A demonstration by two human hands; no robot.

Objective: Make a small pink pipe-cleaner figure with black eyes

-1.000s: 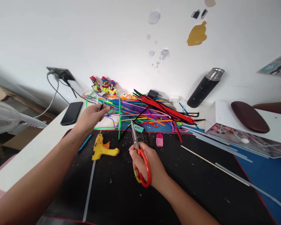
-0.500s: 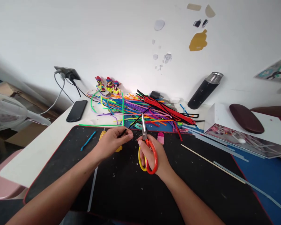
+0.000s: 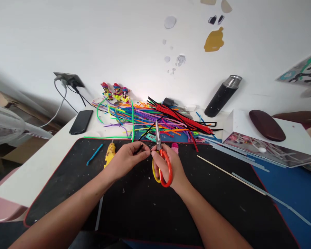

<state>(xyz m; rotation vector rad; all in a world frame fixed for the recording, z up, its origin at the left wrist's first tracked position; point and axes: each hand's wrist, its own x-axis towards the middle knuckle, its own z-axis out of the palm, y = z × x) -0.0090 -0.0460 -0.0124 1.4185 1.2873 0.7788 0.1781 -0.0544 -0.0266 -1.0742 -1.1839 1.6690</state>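
Observation:
My left hand (image 3: 126, 159) pinches a thin black pipe cleaner (image 3: 147, 131) that runs up and right into the pile of coloured pipe cleaners (image 3: 155, 119). My right hand (image 3: 168, 162) grips red and yellow scissors (image 3: 162, 162), blades pointing up and closed, and its fingertips touch the left fingertips at the black strand. Both hands hover over the black mat (image 3: 150, 204). A yellow glue gun (image 3: 110, 152) lies just left of my left hand, partly hidden by it.
A phone (image 3: 81, 121) lies at the left, by a wall socket with cables (image 3: 67, 81). Three small figures (image 3: 115, 91) stand at the wall. A black flask (image 3: 221, 95), a wooden stick (image 3: 230, 174), clear glue sticks (image 3: 272, 199) and a white box (image 3: 269, 138) are at the right.
My left hand has drawn the black pipe cleaner from the pile toward me onto the mat. My right hand brought the scissors up to meet it; fingertips now touch.

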